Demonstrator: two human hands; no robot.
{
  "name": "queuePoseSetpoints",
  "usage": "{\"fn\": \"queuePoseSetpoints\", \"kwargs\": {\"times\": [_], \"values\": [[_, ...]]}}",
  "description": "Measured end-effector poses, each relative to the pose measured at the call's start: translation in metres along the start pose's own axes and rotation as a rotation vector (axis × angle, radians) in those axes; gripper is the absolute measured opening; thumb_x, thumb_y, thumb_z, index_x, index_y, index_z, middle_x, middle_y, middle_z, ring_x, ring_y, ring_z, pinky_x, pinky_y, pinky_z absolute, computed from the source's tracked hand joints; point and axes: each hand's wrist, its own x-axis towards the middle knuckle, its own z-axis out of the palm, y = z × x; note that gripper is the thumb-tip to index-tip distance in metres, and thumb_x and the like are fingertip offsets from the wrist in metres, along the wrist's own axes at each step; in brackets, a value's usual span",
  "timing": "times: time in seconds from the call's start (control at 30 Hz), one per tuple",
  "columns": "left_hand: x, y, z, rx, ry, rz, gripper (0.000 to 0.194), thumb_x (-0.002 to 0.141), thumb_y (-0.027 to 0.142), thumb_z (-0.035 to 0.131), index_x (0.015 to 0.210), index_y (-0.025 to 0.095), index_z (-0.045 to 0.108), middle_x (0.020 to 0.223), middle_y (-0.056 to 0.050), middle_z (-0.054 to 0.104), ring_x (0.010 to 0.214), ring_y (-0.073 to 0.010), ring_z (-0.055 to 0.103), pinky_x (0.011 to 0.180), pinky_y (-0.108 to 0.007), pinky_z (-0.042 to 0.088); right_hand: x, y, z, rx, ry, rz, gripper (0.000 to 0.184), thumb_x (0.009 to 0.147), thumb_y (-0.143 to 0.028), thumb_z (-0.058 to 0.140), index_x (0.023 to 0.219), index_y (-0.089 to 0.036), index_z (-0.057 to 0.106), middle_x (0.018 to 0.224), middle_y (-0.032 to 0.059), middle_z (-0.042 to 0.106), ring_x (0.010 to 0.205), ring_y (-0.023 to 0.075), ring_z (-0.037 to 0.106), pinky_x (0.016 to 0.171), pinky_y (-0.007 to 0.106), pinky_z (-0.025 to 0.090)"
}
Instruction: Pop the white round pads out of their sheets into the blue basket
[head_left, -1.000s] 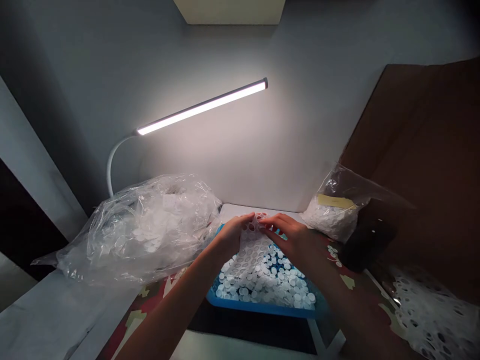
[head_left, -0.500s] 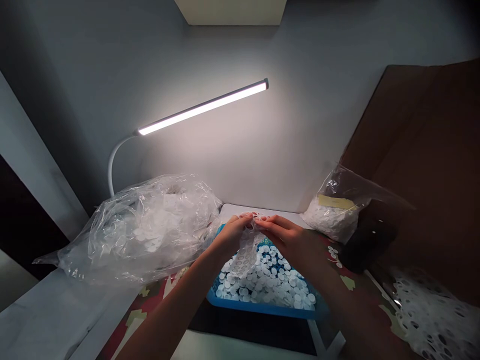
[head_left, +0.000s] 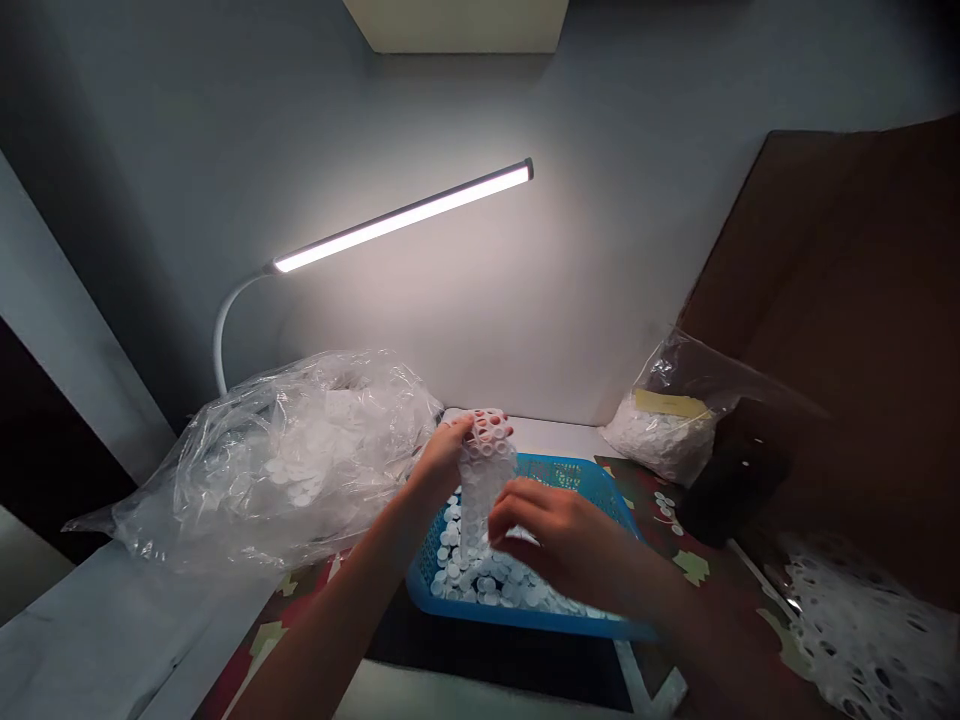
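Observation:
My left hand (head_left: 450,450) pinches the upper end of a translucent white punched sheet (head_left: 487,470), with fingers behind it showing through its round holes. The sheet hangs down over a blue plastic basket (head_left: 532,625); its lower part still carries discs. Loose white discs (head_left: 487,585) cover the basket's floor. In front of the sheet's lower right side is my right hand (head_left: 551,525), its fingers loosely bent with a gap to the thumb and nothing visible between them. Whether its fingertips touch the sheet cannot be made out.
A large clear bag of white pieces (head_left: 300,460) lies left, under a lit lamp (head_left: 405,215). At right are a smaller bag (head_left: 660,440) with a yellow label, a black object (head_left: 739,480), a few loose discs (head_left: 667,505) and a heap of punched sheets (head_left: 870,630).
My right hand has left the sheet's top and moved down toward its lower part. The left hand has shifted slightly left, still holding the sheet, which now hangs spread out.

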Motion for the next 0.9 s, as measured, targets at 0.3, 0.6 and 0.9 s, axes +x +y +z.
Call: {"fn": "queuePoseSetpoints", "kwargs": {"times": [0.3, 0.6, 0.9], "values": [[-0.016, 0.015, 0.017, 0.111, 0.031, 0.011, 0.020, 0.084, 0.017, 0.050, 0.087, 0.006, 0.067, 0.091, -0.016, 0.070, 0.078, -0.0224, 0.067, 0.078, -0.034, 0.050, 0.005, 0.021, 0.003, 0.143, 0.356, 0.261, 0.005, 0.090, -0.017, 0.051, 0.092, -0.022, 0.053, 0.086, -0.0009, 0.060, 0.072, 0.0114, 0.058, 0.067, 0.024, 0.049], [-0.021, 0.010, 0.017, 0.210, 0.024, 0.035, 0.021, 0.081, 0.025, 0.058, 0.092, 0.009, 0.066, 0.078, -0.009, 0.069, 0.071, -0.0172, 0.063, 0.068, -0.026, 0.047, 0.004, 0.037, 0.005, 0.064, 0.395, 0.260, 0.028, 0.089, -0.022, 0.055, 0.117, -0.027, 0.054, 0.088, 0.0006, 0.063, 0.074, 0.0141, 0.061, 0.069, 0.027, 0.051], [-0.017, 0.010, 0.014, 0.048, -0.091, -0.057, 0.020, 0.086, 0.018, 0.049, 0.087, 0.007, 0.066, 0.087, -0.016, 0.070, 0.081, -0.0232, 0.067, 0.077, -0.034, 0.049, 0.003, 0.039, 0.009, -0.029, 0.487, 0.177, 0.008, 0.089, -0.018, 0.055, 0.093, -0.021, 0.061, 0.091, 0.0024, 0.064, 0.080, 0.0137, 0.063, 0.070, 0.024, 0.051]]}}
